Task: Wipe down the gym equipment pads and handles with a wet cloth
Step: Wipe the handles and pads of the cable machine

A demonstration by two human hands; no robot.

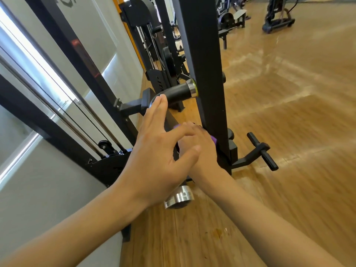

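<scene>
A black handle (179, 92) with a steel end cap sticks out of the machine frame at centre. My left hand (159, 149) reaches forward with straight, spread fingers, its fingertips touching the near end of that handle. Below it my right hand (200, 149) grips a purple cloth (213, 140) against a lower bar; only small bits of the cloth show. A second handle's steel end cap (179, 198) pokes out beneath my left wrist.
A black upright post (204, 60) stands just right of the handles. A black T-shaped peg (263, 151) juts out low on the right. Cables and a glass wall run along the left. Wooden floor spreads to the right, with other machines far back.
</scene>
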